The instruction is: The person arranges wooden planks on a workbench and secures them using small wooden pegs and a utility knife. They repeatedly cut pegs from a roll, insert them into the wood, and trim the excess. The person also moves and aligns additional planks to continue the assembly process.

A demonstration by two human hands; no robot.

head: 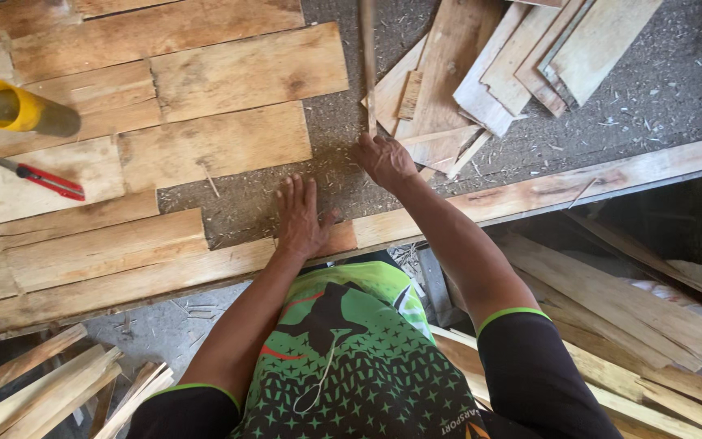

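rough matt wood planks (229, 73); sawdust-gritty grey bench (335, 154); thin wooden strip (367, 65).

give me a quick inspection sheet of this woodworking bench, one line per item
surface: grey bench top, dusted with sawdust and chips
job's things: thin wood strip held upright by the right hand; left hand flat on the bench
clutter: loose boards at left, offcut pile at top, yellow-rimmed tube, red utility knife
grippers: right hand closed on the strip, left hand open, palm down
cables: nothing seen
surroundings: wood slats stacked below the bench on both sides
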